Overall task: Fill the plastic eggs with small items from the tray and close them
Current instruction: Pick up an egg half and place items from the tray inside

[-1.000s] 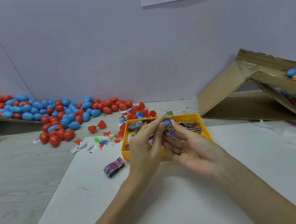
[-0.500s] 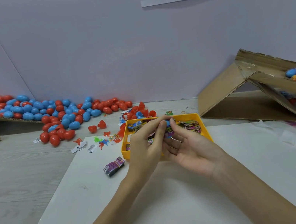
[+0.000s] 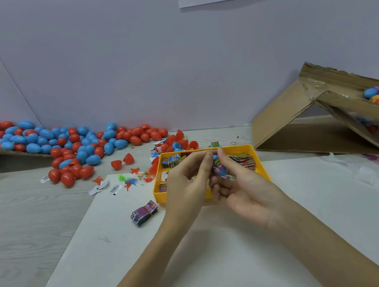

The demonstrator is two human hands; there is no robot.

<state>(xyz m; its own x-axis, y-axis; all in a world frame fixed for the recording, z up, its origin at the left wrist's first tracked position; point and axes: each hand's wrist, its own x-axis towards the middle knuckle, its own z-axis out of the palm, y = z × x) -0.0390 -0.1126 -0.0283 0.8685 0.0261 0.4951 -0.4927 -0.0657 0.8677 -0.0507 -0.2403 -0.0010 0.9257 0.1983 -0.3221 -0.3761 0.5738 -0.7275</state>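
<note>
A blue plastic egg [image 3: 221, 168] with a folded colourful paper packet pressed against it sits between both my hands, just above the near edge of the yellow tray [image 3: 160, 192]. My right hand [image 3: 245, 186] cups the egg from below with its thumb on top. My left hand [image 3: 185, 183] pinches the egg and packet from the left with fingertips touching the right thumb. The tray holds several small printed packets. Whether the egg is fully closed is hidden by my fingers.
A heap of red and blue eggs [image 3: 59, 144] spills from a cardboard ramp at the left. Open red egg halves [image 3: 123, 161] and small plastic toys lie behind the tray. A banded packet bundle [image 3: 144, 212] lies on the white board. A cardboard box [image 3: 326, 106] with filled eggs stands right.
Both hands have stayed over the tray; the fingers shifted slightly, pressing closer around the egg and packet.
</note>
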